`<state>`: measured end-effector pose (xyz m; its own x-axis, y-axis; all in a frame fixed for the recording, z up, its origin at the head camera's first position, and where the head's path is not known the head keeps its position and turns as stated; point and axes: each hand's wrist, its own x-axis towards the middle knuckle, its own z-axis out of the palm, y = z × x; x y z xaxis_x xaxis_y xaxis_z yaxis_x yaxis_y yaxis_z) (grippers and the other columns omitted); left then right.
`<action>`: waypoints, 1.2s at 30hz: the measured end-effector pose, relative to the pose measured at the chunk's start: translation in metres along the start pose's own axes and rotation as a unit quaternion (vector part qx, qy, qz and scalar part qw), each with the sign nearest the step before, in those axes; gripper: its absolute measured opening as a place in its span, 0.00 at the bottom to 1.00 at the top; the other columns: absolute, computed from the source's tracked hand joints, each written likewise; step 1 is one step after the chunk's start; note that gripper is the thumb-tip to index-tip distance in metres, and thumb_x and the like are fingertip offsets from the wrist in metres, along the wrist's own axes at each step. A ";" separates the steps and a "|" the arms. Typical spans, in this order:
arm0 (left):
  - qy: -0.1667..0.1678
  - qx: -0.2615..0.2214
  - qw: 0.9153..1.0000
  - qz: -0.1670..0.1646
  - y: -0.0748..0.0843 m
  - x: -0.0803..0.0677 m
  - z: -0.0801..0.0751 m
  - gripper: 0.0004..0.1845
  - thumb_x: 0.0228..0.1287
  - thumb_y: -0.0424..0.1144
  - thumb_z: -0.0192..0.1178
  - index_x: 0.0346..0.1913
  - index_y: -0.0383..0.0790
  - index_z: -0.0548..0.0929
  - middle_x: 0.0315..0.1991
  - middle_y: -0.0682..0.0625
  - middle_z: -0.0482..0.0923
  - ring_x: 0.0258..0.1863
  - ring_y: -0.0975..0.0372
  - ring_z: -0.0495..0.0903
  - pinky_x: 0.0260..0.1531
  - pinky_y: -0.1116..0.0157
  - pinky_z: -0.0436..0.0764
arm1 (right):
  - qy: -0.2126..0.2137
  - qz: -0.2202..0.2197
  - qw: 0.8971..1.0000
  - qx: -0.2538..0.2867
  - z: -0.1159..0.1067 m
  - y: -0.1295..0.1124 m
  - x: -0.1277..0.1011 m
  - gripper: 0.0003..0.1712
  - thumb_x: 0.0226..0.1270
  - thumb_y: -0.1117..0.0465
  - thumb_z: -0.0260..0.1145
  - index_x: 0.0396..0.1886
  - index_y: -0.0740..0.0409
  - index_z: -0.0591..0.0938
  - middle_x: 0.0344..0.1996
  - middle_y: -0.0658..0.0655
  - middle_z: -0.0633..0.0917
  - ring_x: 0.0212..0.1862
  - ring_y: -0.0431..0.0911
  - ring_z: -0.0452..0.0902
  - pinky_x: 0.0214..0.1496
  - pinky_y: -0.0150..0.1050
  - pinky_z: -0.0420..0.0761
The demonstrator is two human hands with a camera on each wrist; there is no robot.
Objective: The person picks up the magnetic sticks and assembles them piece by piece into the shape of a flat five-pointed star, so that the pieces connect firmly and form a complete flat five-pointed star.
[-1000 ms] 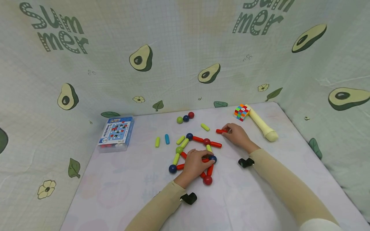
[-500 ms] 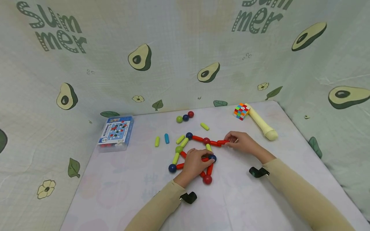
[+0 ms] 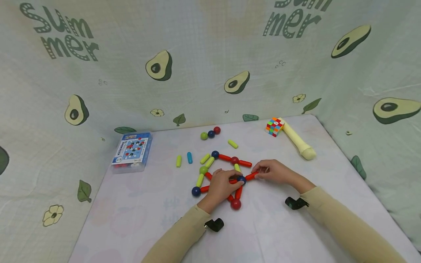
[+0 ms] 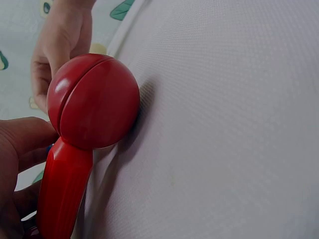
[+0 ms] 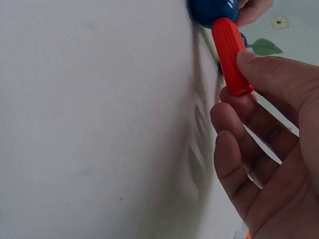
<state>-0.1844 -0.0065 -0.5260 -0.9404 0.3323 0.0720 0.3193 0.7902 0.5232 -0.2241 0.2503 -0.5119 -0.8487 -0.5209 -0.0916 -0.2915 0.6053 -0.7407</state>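
Since half a second ago, one red stick [image 5: 229, 55] has been brought by the right hand [image 3: 274, 171] from beside another stick's end down to the blue ball [image 3: 241, 180], against which its tip is now set. Behind everything, a cloth [image 3: 197, 98] printed with avocados and leaves is seen. On the pale table [image 3: 158, 233], a frame of joined balls and sticks [image 3: 208, 175] is laid out around and under the left hand [image 3: 220, 186]. Well to its left, a plastic box [image 3: 132, 151] with a picture label is placed; at the far right, a pale yellow club [image 3: 297, 140] is laid aslant. By the left hand, the blue ball is held narrowly in the fingertips; by the right, the red stick is pinched, the remaining fingers loosely bent. Just beside the club's far end, a colourful cube [image 3: 275, 127] is seen. Beyond the frame, three loose balls [image 3: 211, 134] are grouped. Smallest of all, a loose blue stick [image 3: 189, 157] and three loose green sticks [image 3: 232, 144] are scattered near the frame.
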 end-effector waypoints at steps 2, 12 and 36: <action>0.002 -0.002 1.000 0.003 0.000 0.000 0.000 0.17 0.64 0.53 0.71 0.54 0.56 0.88 0.46 0.61 0.87 0.50 0.64 0.82 0.70 0.48 0.63 | 0.000 -0.004 1.000 0.002 0.001 0.000 0.000 0.09 0.68 0.60 0.72 0.47 0.48 0.87 0.41 0.47 0.85 0.39 0.45 0.76 0.42 0.35 0.79; 0.002 -0.005 1.000 0.001 -0.003 0.001 0.002 0.17 0.64 0.53 0.71 0.54 0.56 0.88 0.46 0.61 0.87 0.50 0.65 0.82 0.71 0.48 0.62 | 0.017 0.013 1.000 0.009 0.009 0.002 0.001 0.09 0.69 0.57 0.71 0.47 0.47 0.86 0.34 0.46 0.83 0.38 0.44 0.77 0.41 0.36 0.79; 0.005 -0.008 1.000 0.010 -0.004 0.001 0.002 0.17 0.64 0.53 0.71 0.54 0.56 0.88 0.46 0.60 0.87 0.50 0.64 0.82 0.70 0.47 0.63 | 0.090 0.032 0.994 -0.051 -0.006 -0.013 0.029 0.10 0.73 0.59 0.67 0.51 0.56 0.85 0.39 0.50 0.84 0.43 0.46 0.78 0.49 0.43 0.80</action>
<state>-0.1858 -0.0080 -0.5296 -0.9348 0.3434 0.0904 0.3364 0.7751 0.5348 -0.2474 0.2309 -0.5013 -0.9292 -0.3695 -0.0093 -0.2703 0.6963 -0.6649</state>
